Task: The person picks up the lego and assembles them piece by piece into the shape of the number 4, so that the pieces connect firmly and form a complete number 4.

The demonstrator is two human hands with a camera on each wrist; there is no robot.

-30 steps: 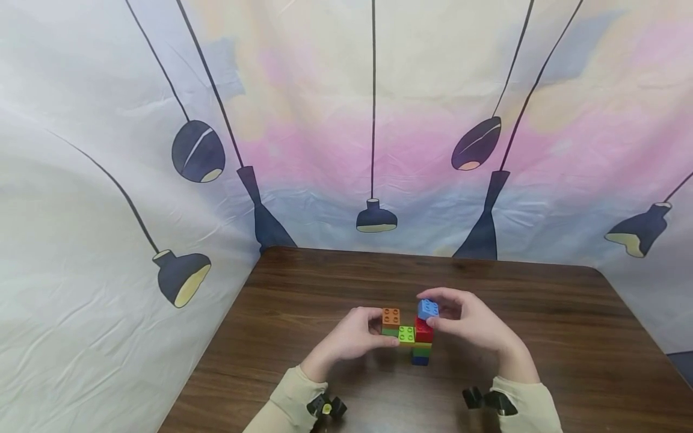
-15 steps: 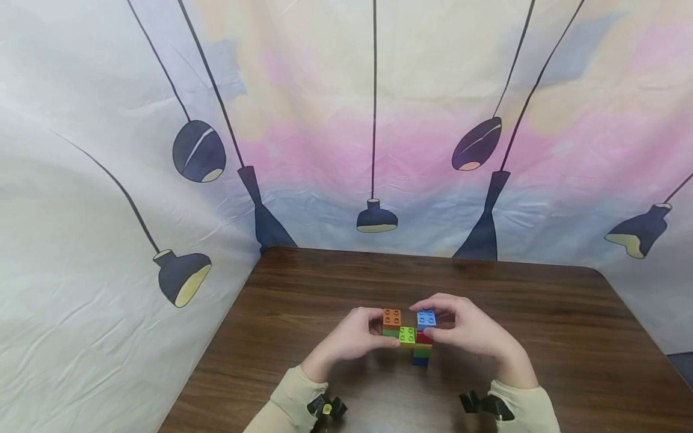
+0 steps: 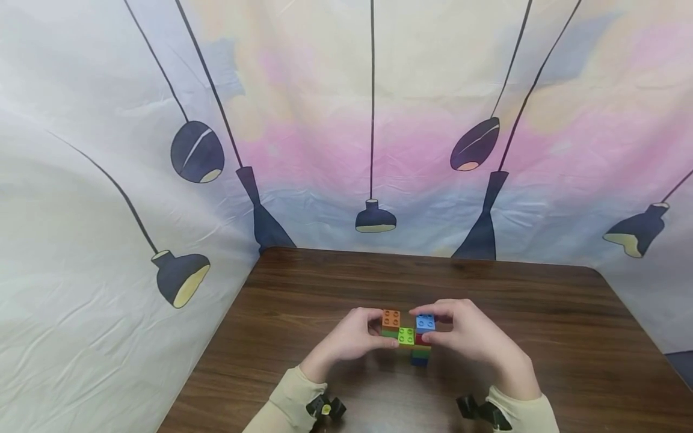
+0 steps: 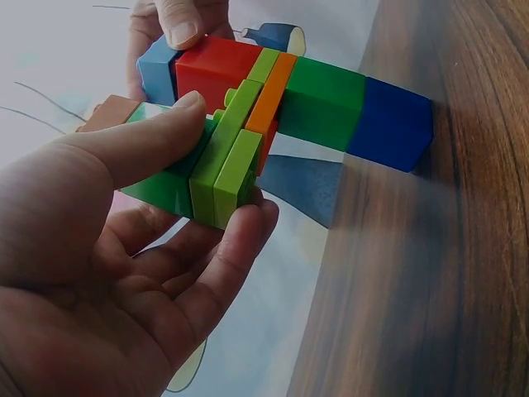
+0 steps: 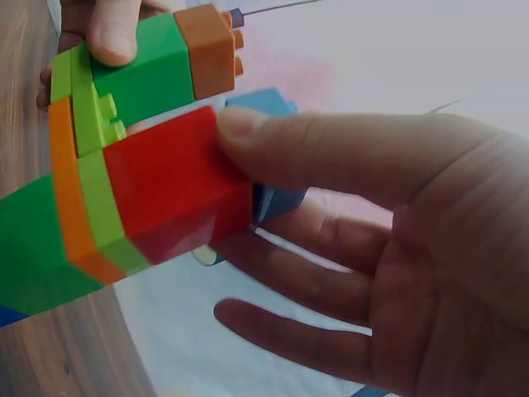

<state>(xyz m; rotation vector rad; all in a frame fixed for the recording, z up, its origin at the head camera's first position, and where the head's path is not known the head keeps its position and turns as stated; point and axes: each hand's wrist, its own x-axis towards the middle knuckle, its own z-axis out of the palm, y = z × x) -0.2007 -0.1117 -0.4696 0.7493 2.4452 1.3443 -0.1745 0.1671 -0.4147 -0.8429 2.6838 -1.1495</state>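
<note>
A structure of toy building bricks stands on the table, its base a dark blue brick under a green brick. Orange and lime plates lie across the top of that column. On their right side sits a red brick, with a light blue brick above it. My right hand pinches the light blue brick, thumb tip at its seam with the red one. My left hand grips the structure's left side, thumb on another green brick topped by a brown-orange brick.
The dark wooden table extends around the bricks on all sides. Behind it hangs a cloth backdrop printed with lamps. Both wrists carry small black camera mounts, such as the left mount.
My right hand has lowered the light blue brick, tilted at first, onto the red brick, where it now sits level. My left hand keeps its grip on the structure.
</note>
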